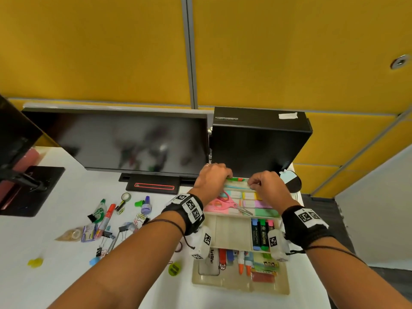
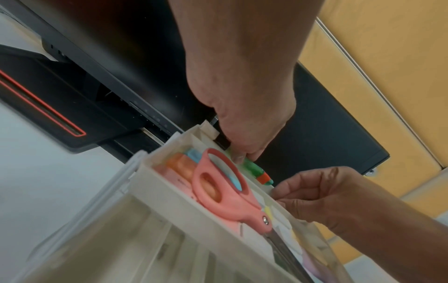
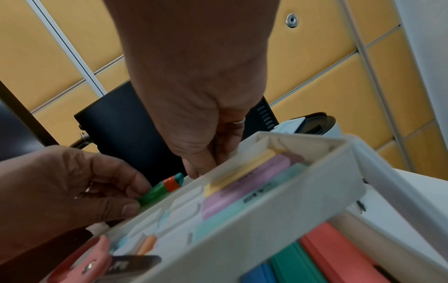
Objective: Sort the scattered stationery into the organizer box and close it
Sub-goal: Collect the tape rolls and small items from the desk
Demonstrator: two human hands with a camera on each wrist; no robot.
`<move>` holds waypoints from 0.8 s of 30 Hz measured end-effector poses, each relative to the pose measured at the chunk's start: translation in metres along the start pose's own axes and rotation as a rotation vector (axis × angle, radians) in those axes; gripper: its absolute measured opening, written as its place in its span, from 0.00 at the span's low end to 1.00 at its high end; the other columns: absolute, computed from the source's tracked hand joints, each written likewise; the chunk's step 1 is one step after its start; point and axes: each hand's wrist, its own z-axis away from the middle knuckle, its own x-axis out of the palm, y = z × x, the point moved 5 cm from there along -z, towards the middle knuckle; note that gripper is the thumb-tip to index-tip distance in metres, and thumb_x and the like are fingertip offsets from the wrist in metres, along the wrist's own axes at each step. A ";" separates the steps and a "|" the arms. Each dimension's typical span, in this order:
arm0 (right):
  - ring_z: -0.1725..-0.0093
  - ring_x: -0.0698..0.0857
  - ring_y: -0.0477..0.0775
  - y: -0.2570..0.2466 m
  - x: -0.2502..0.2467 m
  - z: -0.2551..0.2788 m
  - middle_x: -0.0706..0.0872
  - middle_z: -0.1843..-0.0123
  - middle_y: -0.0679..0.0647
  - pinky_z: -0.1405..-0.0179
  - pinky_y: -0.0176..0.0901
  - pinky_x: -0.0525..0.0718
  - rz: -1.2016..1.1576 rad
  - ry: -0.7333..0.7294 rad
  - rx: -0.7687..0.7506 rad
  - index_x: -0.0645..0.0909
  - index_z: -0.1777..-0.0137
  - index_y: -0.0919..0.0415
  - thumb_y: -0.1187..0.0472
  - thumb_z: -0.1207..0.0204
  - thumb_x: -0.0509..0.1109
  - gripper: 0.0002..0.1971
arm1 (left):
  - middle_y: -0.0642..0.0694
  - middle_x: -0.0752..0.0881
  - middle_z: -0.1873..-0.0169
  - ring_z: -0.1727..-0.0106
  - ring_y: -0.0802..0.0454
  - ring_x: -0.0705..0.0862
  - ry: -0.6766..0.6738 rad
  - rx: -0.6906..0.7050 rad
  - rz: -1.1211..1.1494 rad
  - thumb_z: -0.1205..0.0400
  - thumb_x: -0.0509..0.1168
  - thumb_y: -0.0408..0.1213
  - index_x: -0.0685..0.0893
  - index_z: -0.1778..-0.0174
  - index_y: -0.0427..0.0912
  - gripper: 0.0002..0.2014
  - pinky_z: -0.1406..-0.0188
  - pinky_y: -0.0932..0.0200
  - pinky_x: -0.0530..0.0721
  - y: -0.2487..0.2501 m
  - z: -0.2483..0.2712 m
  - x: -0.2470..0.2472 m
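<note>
**deskgoblin:** Pinched between thumb and fingers of the left hand (image 1: 211,176) is a green pen (image 1: 235,179) with an orange band, held flat along the back rim of the organizer box (image 1: 239,286). My guess is it's being lined up with the narrow back slot of the top tray so it drops in lengthwise. The right hand (image 1: 264,182) has its fingers curled onto that same back rim, near the pen's tip. Looks like it's steadying the tray, though I can't tell if it's really gripping the rim or just resting on it.

**pencilpusher:** What's in the box already?

**deskgoblin:** Working away from the box's front edge: front tray has markers and correction pens, the middle tier has highlighters (image 1: 262,234) standing on its right side, and the raised top tray has pink scissors (image 1: 225,202) lying over pastel sticky pads. The pen is at the very back, just in front of a black computer case (image 1: 259,139).

**pencilpusher:** So nearly done?

**deskgoblin:** Nope. Left of the box there's a scatter of binder clips (image 1: 124,229), a red marker (image 1: 107,217), tape, paper clips and an ink bottle (image 1: 146,205) on the white desk (image 1: 55,275). Lid's nowhere near closing, I'd say.
</note>
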 end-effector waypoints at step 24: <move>0.53 0.86 0.45 -0.076 0.011 0.028 0.88 0.50 0.43 0.53 0.41 0.87 -0.006 0.136 -0.005 0.87 0.49 0.49 0.57 0.17 0.74 0.01 | 0.54 0.88 0.47 0.46 0.55 0.84 0.154 -0.104 0.315 0.16 0.69 0.37 0.88 0.41 0.50 0.09 0.47 0.55 0.85 -0.055 0.060 -0.002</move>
